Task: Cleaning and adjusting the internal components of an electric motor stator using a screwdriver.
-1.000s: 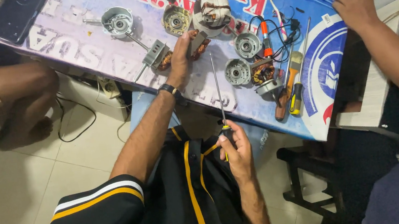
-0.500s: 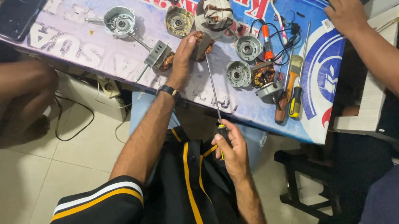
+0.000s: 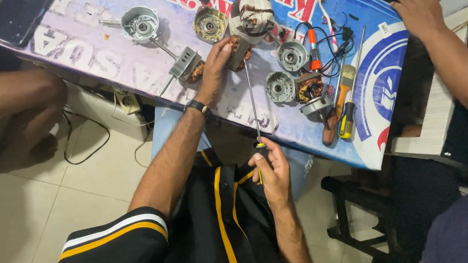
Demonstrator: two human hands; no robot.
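Near the middle of the banner-covered counter (image 3: 119, 50), the left hand (image 3: 215, 63) is clamped over a copper-wound motor core (image 3: 237, 52), pinning it down. Right hand (image 3: 271, 171) is wrapped tight round the black-and-yellow handle of a long thin steel screwdriver (image 3: 252, 103), tip right up against that core. Risky, I'd say: that long shaft could skid off and jab the fingers, or gouge the copper windings.
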